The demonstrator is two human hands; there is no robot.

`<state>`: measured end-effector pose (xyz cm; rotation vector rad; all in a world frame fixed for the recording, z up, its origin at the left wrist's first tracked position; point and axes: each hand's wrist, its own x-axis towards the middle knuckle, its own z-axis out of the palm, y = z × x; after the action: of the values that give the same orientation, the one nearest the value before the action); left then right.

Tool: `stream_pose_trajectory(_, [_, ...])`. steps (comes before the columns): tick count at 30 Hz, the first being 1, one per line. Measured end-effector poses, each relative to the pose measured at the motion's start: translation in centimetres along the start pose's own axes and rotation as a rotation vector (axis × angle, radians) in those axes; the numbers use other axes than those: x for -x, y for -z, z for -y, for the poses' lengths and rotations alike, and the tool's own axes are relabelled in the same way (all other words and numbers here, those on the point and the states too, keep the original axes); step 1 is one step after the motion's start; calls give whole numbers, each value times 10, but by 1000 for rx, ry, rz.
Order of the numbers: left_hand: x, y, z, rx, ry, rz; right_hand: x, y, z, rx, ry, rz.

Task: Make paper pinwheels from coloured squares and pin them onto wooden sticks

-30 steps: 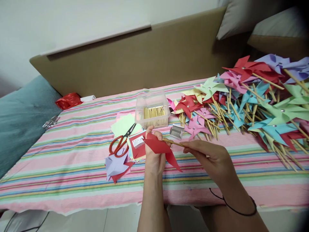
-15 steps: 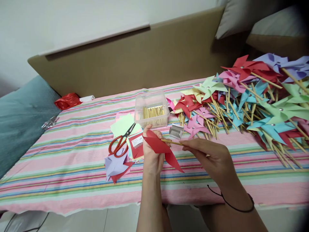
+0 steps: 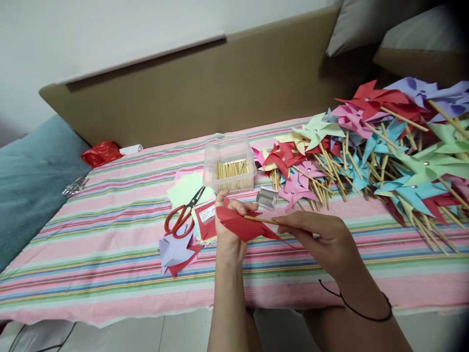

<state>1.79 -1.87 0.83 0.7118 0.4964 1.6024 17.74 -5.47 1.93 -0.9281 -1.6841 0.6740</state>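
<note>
A red paper pinwheel (image 3: 244, 229) lies across the fingers of my left hand (image 3: 230, 244), which is closed around it near the middle of the cloth. My right hand (image 3: 322, 234) pinches one end of a thin wooden stick (image 3: 264, 220). The stick's other end reaches the red paper; how the two are joined is hidden. Just behind my hands are a clear plastic box (image 3: 229, 183) of short wooden sticks and a small open grey box (image 3: 267, 198). Red-handled scissors (image 3: 179, 219) rest on colored paper sheets to the left.
Many finished pinwheels (image 3: 366, 156) are piled on the right. Purple and red folded papers (image 3: 176, 252) lie at the left. A red plastic bundle (image 3: 100, 154) and a white box (image 3: 131, 149) sit by the teal cushion (image 3: 40, 176). The striped cloth (image 3: 110, 254) covers the surface.
The red pinwheel has turned in my left hand, its hanging blade swinging upward to lie flatter. My right hand still grips the stick and has shifted very slightly.
</note>
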Motion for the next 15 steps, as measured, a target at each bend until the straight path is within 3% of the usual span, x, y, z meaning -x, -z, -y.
stream_pose_trajectory(7, [0, 1, 1, 8, 3, -28, -1, -4, 0, -15, -44, -1])
stream_pose_trajectory(11, [0, 2, 3, -71, -21, -36, -1, -9, -3, -9, -208, -1])
stream_pose_trajectory(15, [-4, 1, 7, -200, -29, -201, 0, -12, -11, -79, -395, 70])
